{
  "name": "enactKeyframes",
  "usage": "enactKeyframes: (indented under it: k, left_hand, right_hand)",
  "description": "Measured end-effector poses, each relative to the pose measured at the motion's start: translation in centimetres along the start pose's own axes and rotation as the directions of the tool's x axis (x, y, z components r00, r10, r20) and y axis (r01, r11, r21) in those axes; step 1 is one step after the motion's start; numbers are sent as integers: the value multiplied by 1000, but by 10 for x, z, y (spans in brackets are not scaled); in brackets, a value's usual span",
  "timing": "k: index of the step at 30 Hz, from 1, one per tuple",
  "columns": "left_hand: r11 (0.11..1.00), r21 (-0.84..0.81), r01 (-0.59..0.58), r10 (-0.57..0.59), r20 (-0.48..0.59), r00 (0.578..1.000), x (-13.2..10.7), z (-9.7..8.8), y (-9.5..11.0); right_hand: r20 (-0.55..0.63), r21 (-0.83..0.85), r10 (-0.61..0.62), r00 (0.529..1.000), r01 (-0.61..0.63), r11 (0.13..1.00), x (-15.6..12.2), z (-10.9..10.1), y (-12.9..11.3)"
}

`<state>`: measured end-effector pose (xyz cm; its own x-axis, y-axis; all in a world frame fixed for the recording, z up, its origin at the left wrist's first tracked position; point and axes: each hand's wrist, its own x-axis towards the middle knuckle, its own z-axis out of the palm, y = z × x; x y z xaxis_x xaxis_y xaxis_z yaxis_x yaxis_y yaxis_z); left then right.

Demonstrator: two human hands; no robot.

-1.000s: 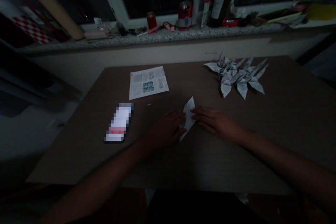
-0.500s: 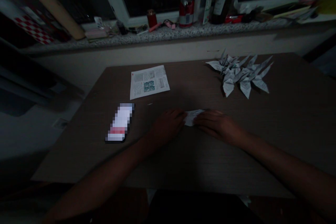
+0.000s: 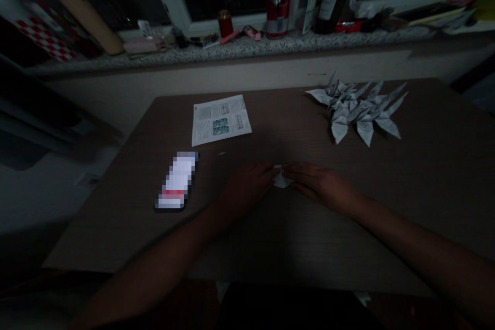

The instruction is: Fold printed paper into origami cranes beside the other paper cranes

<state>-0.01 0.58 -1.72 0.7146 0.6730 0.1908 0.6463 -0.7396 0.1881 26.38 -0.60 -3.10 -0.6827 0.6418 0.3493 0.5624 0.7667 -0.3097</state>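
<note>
A small folded piece of printed paper [image 3: 283, 180] lies on the table between my two hands, mostly covered by fingers. My left hand [image 3: 249, 184] grips its left side, fingers bent and close together. From the right, my right hand [image 3: 315, 181] holds it down, its fingers together and reaching across the top edge. Both thumbs are hard to make out in the dim light. Beyond my right hand stands a cluster of folded paper cranes [image 3: 358, 111] with pointed wings.
A flat printed sheet [image 3: 221, 120] lies at the back left of the brown table [image 3: 154, 247]. Nearer me is a lit phone [image 3: 178, 180]. The stone windowsill [image 3: 232, 51] behind carries a red can [image 3: 277, 14], bottles [image 3: 328, 2] and small clutter.
My right hand has slid left over the folded paper, fingers now nearer my left hand, so less of the paper shows. The view has shifted slightly.
</note>
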Motion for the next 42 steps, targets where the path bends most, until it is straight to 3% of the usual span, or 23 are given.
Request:
enactKeyframes:
  k: [5,12,22,31,42]
  left_hand:
    - [994,-88,-71,70,-12,997,-4,2,2]
    - [984,-174,-48,42,-38,998,-5,3,3]
    - [985,-171,-20,8,-73,997,-2,5,4]
    - [937,-347,26,-77,-133,988,3,9,1]
    - [931,-364,16,-61,-112,992,2,11,-1]
  right_hand:
    - [-29,85,40,999,-37,996,-1,0,-1]
    - [-36,132,73,997,-67,989,1,-2,-3]
    - [-66,172,109,992,-96,980,2,1,-5]
    - [-76,240,209,975,-186,953,8,4,-9]
    - [-87,229,169,982,-145,963,6,4,-7]
